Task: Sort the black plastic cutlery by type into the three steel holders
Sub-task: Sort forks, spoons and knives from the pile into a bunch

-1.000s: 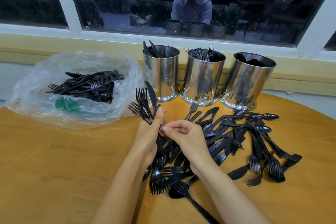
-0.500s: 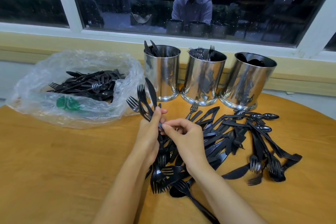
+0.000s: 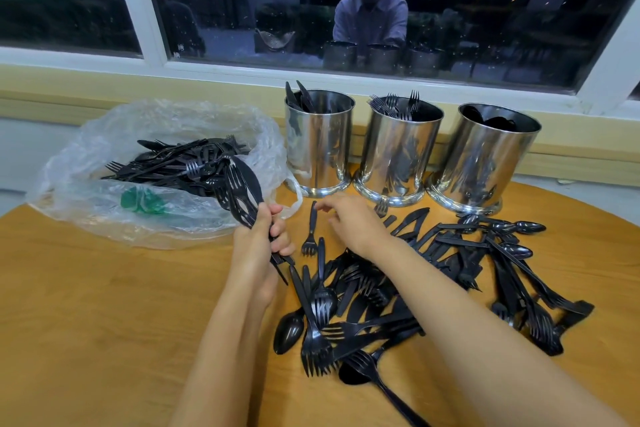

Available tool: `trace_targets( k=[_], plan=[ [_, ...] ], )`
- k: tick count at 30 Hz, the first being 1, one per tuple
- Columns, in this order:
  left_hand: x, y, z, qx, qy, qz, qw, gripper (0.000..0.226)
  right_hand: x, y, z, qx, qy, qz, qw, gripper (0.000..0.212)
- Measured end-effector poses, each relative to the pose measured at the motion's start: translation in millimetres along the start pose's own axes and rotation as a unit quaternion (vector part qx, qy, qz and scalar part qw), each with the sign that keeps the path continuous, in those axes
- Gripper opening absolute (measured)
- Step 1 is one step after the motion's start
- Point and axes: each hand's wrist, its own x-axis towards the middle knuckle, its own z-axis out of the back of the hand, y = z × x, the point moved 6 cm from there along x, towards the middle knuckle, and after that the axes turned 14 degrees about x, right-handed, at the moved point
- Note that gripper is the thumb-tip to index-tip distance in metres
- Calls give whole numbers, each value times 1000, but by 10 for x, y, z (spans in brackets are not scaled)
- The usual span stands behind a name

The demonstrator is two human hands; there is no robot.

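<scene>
Black plastic cutlery (image 3: 363,295): light, stiff, slick; best pinched by handles. Left hand (image 3: 258,243) gripped a bundle (image 3: 242,191); right hand (image 3: 349,222) curled at a fork (image 3: 309,236) handle, grasp unclear.

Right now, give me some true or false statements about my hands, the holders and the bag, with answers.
1. The left hand grips a bundle of cutlery. True.
2. The middle holder shows only knives. False: fork tines stick out of it.
3. The plastic bag is empty. False: black cutlery lies in it.
4. Knife blades stick out of the left holder. True.
5. The right hand is inside a holder. False: it is low over the table, beside a loose fork.
</scene>
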Motion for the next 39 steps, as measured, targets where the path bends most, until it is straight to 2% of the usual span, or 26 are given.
trace_targets(
  k=[3,7,10,12,14,16,18,20,22,23,25,29,31,34,35,37,39],
  plan=[
    [17,9,4,-6,3,-1,1000,28,150,-19,-188,-77,101,40,991,51],
    [27,18,-5,-14,4,0,1000,28,192,-44,-211,-140,102,80,982,31],
    [29,30,-17,-26,8,8,1000,27,143,11,-43,-204,54,107,972,14],
    [30,41,-35,-38,16,14,999,27,41,47,160,-175,-14,85,981,13],
    [22,49,-64,-46,26,21,998,26,-120,75,394,-132,-115,61,983,14],
    [-4,67,-120,-50,39,31,997,26,-330,73,593,-43,-200,27,978,14],
    [-37,90,-193,-48,55,37,997,26,-525,31,706,146,-237,-29,960,9],
    [-68,121,-273,-41,68,45,996,30,-711,18,667,356,-215,-87,905,13],
    [-108,154,-347,-29,78,55,995,37,-878,85,545,501,-164,-125,840,21],
    [-131,165,-382,-19,83,56,995,39,-941,121,495,542,-146,-134,817,22],
    [-163,173,-420,5,87,46,995,42,-1003,181,394,570,-117,-143,801,18],
    [-186,195,-456,43,91,24,995,46,-1058,230,221,526,-99,-169,828,15],
    [-207,211,-453,67,74,38,994,51,-1070,272,176,539,-104,-160,820,16],
    [-239,210,-476,97,63,34,993,45,-1070,319,139,563,-117,-140,806,15],
    [-239,204,-478,95,59,28,993,41,-1060,325,125,549,-119,-129,817,12],
    [-221,194,-453,81,40,26,996,33,-1039,317,123,463,-126,-100,872,3],
    [-188,185,-416,58,28,31,997,30,-1019,287,181,385,-144,-76,908,5]
  ],
)
